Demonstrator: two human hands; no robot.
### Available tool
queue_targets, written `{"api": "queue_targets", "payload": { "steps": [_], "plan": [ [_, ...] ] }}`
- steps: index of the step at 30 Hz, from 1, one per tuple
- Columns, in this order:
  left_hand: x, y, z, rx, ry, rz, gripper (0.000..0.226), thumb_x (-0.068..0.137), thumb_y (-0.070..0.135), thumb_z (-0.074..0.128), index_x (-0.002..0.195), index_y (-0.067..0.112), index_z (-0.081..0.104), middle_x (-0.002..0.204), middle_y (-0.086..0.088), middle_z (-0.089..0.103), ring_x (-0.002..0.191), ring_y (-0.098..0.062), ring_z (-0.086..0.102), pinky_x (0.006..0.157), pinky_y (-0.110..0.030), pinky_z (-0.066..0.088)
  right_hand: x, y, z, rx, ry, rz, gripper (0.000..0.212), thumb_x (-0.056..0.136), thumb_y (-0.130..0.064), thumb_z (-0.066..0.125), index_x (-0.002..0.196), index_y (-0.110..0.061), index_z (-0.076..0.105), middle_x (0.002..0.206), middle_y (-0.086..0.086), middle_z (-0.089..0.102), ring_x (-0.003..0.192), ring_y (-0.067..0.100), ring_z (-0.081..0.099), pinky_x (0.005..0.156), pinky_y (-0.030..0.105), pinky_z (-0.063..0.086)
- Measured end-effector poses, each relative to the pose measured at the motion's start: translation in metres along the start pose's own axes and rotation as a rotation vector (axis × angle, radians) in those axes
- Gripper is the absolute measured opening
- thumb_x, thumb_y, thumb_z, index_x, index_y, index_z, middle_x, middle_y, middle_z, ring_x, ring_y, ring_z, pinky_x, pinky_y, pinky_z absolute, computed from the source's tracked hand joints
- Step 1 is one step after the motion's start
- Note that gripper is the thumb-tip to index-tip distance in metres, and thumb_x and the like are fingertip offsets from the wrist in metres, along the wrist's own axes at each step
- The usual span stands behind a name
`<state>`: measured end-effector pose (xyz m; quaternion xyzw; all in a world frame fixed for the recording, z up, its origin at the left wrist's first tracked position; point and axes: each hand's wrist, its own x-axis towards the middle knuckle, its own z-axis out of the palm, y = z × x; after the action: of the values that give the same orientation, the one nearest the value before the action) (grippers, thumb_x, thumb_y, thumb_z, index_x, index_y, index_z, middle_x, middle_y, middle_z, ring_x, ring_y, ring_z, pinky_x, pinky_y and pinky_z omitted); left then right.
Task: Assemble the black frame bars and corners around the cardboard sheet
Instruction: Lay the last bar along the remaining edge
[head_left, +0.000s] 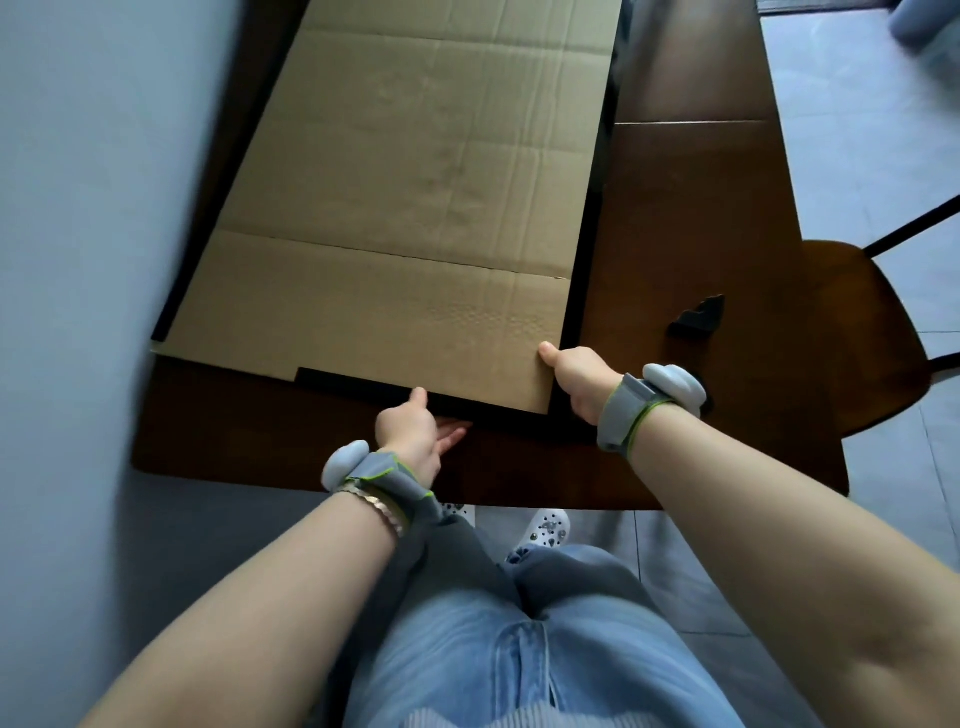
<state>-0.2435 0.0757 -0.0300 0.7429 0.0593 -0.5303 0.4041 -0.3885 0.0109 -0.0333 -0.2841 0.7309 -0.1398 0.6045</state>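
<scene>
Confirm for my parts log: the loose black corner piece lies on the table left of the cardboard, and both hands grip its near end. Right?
Wrong side: the head view shows the corner piece on the table right of the cardboard. The left hand and right hand do grip its near end.

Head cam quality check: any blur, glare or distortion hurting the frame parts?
Head view: fisheye bows the table edges; left wall smeared; cardboard sheet, left hand, right hand sharp; near bar and corner piece low-contrast on dark wood; soft sheen on far tabletop.
</scene>
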Motion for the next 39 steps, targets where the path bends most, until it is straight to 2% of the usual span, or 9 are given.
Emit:
{"api": "queue_targets", "payload": {
  "steps": [3, 5, 9, 12, 18, 23, 29, 34, 39],
  "plan": [
    [0.021, 0.016, -0.02, -0.02, 0.189, 0.069, 0.026, 0.097, 0.031, 0.049, 0.103, 0.006, 0.052, 0.094, -0.016, 0.063, 0.073, -0.029, 0.068, 0.031, -0.015, 0.039, 0.001, -0.002, 0.008, 0.008, -0.013, 0.003, 0.05, 0.095, -0.034, 0.049, 0.128, 0.003, 0.049, 0.133, 0.015, 0.053, 0.123, 0.032, 0.049, 0.108, 0.041, 0.036],
    [0.021, 0.014, -0.021, 0.037, 0.257, 0.103, 0.034, 0.097, 0.038, 0.047, 0.099, 0.005, 0.054, 0.089, -0.009, 0.061, 0.067, -0.023, 0.063, 0.039, -0.021, 0.04, 0.0, -0.002, 0.013, -0.002, -0.002, 0.021, 0.048, 0.096, -0.033, 0.048, 0.128, 0.003, 0.049, 0.132, 0.014, 0.052, 0.123, 0.033, 0.048, 0.106, 0.039, 0.037],
    [-0.012, -0.022, 0.016, 0.051, 0.029, -0.024, 0.041, 0.101, 0.036, 0.035, 0.117, 0.001, 0.049, 0.103, -0.016, 0.055, 0.06, -0.019, 0.056, 0.036, -0.021, 0.048, 0.003, 0.002, 0.011, -0.02, 0.025, 0.048, 0.047, 0.096, -0.031, 0.046, 0.128, 0.004, 0.048, 0.132, 0.015, 0.052, 0.122, 0.033, 0.049, 0.104, 0.036, 0.037],
    [-0.028, -0.036, 0.036, 0.055, -0.118, -0.077, 0.046, 0.103, 0.036, 0.023, 0.127, 0.0, 0.041, 0.103, -0.021, 0.055, 0.061, -0.022, 0.058, 0.052, -0.031, 0.051, 0.004, 0.0, 0.006, -0.037, 0.04, 0.031, 0.052, 0.095, -0.034, 0.048, 0.131, 0.004, 0.047, 0.135, 0.017, 0.051, 0.124, 0.033, 0.049, 0.106, 0.038, 0.037],
    [-0.02, -0.014, 0.025, 0.024, -0.149, -0.081, 0.048, 0.104, 0.033, 0.023, 0.133, -0.002, 0.037, 0.085, -0.019, 0.057, 0.063, -0.025, 0.056, 0.068, -0.04, 0.049, 0.006, -0.005, 0.005, -0.073, 0.004, 0.041, 0.05, 0.098, -0.032, 0.043, 0.13, 0.006, 0.046, 0.134, 0.018, 0.05, 0.124, 0.035, 0.048, 0.107, 0.039, 0.036],
    [0.006, 0.031, -0.009, 0.032, -0.026, 0.032, 0.048, 0.103, 0.033, 0.027, 0.133, -0.003, 0.038, 0.073, -0.016, 0.051, 0.062, -0.025, 0.053, 0.08, -0.04, 0.046, 0.005, -0.01, 0.012, -0.031, -0.019, 0.028, 0.048, 0.097, -0.033, 0.044, 0.13, 0.002, 0.046, 0.135, 0.015, 0.05, 0.124, 0.033, 0.047, 0.103, 0.038, 0.037],
    [0.02, 0.041, -0.022, -0.009, 0.033, 0.1, 0.046, 0.102, 0.036, 0.032, 0.127, -0.001, 0.043, 0.092, -0.019, 0.058, 0.065, -0.021, 0.054, 0.075, -0.04, 0.051, 0.003, -0.009, 0.025, -0.029, 0.029, 0.031, 0.047, 0.098, -0.031, 0.042, 0.128, 0.004, 0.047, 0.13, 0.016, 0.053, 0.12, 0.032, 0.049, 0.098, 0.033, 0.038],
    [-0.021, -0.015, 0.026, 0.028, -0.206, -0.077, 0.048, 0.103, 0.036, 0.026, 0.128, -0.002, 0.041, 0.093, -0.019, 0.056, 0.069, -0.026, 0.057, 0.074, -0.045, 0.05, 0.003, -0.006, 0.025, -0.017, 0.069, 0.057, 0.056, 0.097, -0.035, 0.042, 0.135, 0.006, 0.039, 0.137, 0.016, 0.048, 0.126, 0.032, 0.046, 0.1, 0.032, 0.036],
    [-0.018, -0.012, 0.028, 0.017, -0.191, -0.024, 0.049, 0.104, 0.033, 0.024, 0.131, -0.006, 0.039, 0.108, -0.023, 0.053, 0.084, -0.034, 0.058, 0.072, -0.045, 0.05, -0.001, -0.009, 0.025, -0.02, 0.04, 0.05, 0.053, 0.097, -0.035, 0.043, 0.133, 0.005, 0.044, 0.134, 0.016, 0.051, 0.122, 0.033, 0.049, 0.097, 0.033, 0.039]
  ]
}}
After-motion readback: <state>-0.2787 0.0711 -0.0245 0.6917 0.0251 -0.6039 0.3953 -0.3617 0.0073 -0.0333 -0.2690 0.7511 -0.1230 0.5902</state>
